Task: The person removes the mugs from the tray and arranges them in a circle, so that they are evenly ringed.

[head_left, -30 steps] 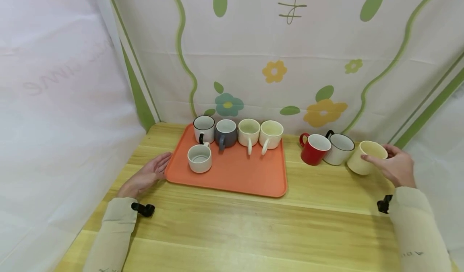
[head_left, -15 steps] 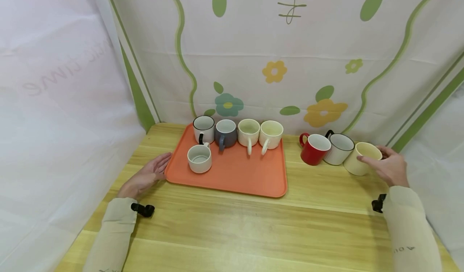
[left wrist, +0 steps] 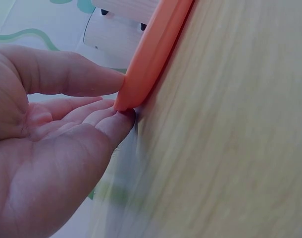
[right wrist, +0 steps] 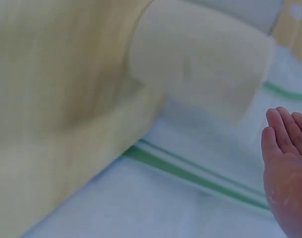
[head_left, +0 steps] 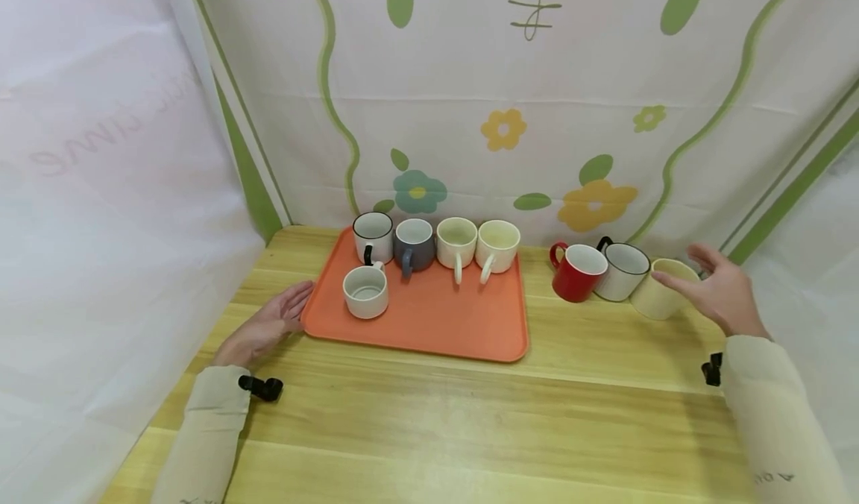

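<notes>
My right hand (head_left: 728, 295) hovers at the right side of a pale yellow mug (head_left: 656, 299), thumb and fingers spread. In the right wrist view, the same hand (right wrist: 289, 163) has straight fingers and stands apart from the blurred mug (right wrist: 200, 57). To the mug's left stand a white mug with a black rim (head_left: 614, 284) and a red mug (head_left: 573, 280), close together in a row. My left hand (head_left: 268, 323) lies beside the orange tray (head_left: 456, 332), its extended fingertips and thumb touching the tray's left edge (left wrist: 151, 54).
Along the tray's back stand a black-rimmed white mug (head_left: 373, 239), a blue-grey mug (head_left: 416, 247) and two cream mugs (head_left: 456, 247). A white cup (head_left: 365, 299) sits at its front left. Behind the wooden table (head_left: 416, 429) hangs a flowered curtain (head_left: 429, 79).
The pale yellow mug has shifted left, up to the white mug with the black rim. My right hand has let go of it and drawn back. The left hand stays at the tray.
</notes>
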Demonstrator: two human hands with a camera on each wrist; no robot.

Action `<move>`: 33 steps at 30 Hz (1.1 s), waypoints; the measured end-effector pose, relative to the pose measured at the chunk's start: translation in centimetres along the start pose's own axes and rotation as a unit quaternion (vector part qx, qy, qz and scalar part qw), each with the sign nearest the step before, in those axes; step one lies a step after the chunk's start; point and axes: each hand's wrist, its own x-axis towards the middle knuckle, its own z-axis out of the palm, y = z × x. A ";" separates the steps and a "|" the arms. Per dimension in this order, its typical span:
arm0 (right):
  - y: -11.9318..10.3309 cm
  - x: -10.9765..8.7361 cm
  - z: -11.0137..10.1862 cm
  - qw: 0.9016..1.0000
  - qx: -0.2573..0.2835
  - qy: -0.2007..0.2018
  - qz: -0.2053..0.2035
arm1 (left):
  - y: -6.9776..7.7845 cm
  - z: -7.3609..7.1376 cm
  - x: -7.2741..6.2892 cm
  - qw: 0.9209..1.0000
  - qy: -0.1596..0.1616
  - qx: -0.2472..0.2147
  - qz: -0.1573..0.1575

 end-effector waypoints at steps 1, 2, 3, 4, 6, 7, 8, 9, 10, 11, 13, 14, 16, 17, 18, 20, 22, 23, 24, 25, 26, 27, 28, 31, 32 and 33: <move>-0.8 0.1 0.0 1.000 0.003 -0.008 -0.007 | 0.0 0.0 0.0 1.000 0.001 -0.002 0.001; -1.7 0.1 0.0 1.000 0.004 -0.015 -0.015 | 0.0 -0.1 -0.1 1.000 0.000 -0.002 0.003; -2.5 0.2 0.1 0.999 0.007 -0.022 -0.023 | 0.0 -0.1 -0.1 1.000 0.000 -0.002 0.005; -3.5 0.2 0.2 0.999 0.009 -0.029 -0.031 | 0.0 -0.2 -0.2 1.000 -0.003 -0.002 0.007; -5.3 0.2 0.8 0.998 0.013 -0.044 -0.051 | -0.1 -0.2 -0.2 1.000 -0.001 -0.001 0.006; -6.2 0.2 1.2 0.997 0.015 -0.050 -0.062 | -0.1 -0.2 -0.2 1.000 -0.001 0.001 0.006; -7.1 0.3 1.7 0.996 0.016 -0.054 -0.075 | -0.1 -0.2 -0.2 1.000 -0.002 0.003 0.007; -8.0 0.2 2.3 0.994 0.018 -0.061 -0.087 | -0.1 -0.2 -0.2 1.000 -0.002 0.005 0.007; -8.9 0.1 2.9 0.993 0.022 -0.067 -0.097 | -0.1 -0.2 -0.2 1.000 -0.002 0.007 0.007; -9.8 0.1 3.7 0.991 0.023 -0.067 -0.112 | -0.1 -0.3 -0.3 1.000 -0.002 0.008 0.007; -11.5 -0.1 5.3 0.987 0.026 -0.072 -0.138 | -0.1 -0.3 -0.3 1.000 -0.003 0.008 0.008; -12.3 -0.1 6.2 0.985 0.026 -0.073 -0.155 | -0.1 -0.3 -0.3 1.000 -0.004 0.008 0.009; -14.0 -0.3 8.1 0.979 0.024 -0.073 -0.188 | -0.1 -0.3 -0.2 1.000 -0.004 0.009 0.009; -14.8 -0.3 9.1 0.976 0.023 -0.074 -0.204 | -0.1 -0.3 -0.2 1.000 -0.005 0.008 0.009; -15.6 -0.4 10.1 0.972 0.026 -0.082 -0.217 | -0.1 -0.3 -0.2 1.000 -0.005 0.008 0.009; -17.2 -0.6 12.1 0.966 0.035 -0.094 -0.240 | 0.0 -0.3 -0.2 1.000 -0.005 0.008 0.009; -18.9 -0.9 13.9 0.960 0.044 -0.108 -0.254 | 0.0 -0.2 -0.2 1.000 -0.004 0.010 0.007; -19.8 -1.1 14.9 0.958 0.054 -0.120 -0.256 | 0.0 -0.2 -0.2 1.000 -0.004 0.011 0.007; -20.6 -1.4 15.8 0.956 0.060 -0.128 -0.258 | 0.1 -0.1 -0.2 1.000 -0.003 0.011 0.005; -21.5 -1.6 16.7 0.953 0.066 -0.136 -0.262 | 0.1 -0.1 -0.2 1.000 -0.002 0.011 0.003; -22.3 -1.8 17.5 0.951 0.075 -0.145 -0.263 | 0.2 0.0 -0.3 1.000 0.000 0.012 0.001; -23.2 -2.0 18.5 0.949 0.083 -0.151 -0.265 | 0.2 0.0 -0.3 1.000 0.003 0.012 -0.002; -23.9 -2.2 19.4 0.946 0.092 -0.158 -0.266 | 0.2 0.0 -0.2 1.000 0.005 0.011 -0.005; -26.2 -3.0 21.9 0.942 0.123 -0.181 -0.255 | 0.3 0.2 -0.2 1.000 0.008 0.006 -0.008; -26.9 -3.2 22.7 0.941 0.132 -0.187 -0.248 | 0.3 0.2 -0.2 1.000 0.008 0.006 -0.007; -27.5 -3.5 23.5 0.941 0.138 -0.191 -0.241 | 0.3 0.2 -0.2 1.000 0.006 0.004 -0.006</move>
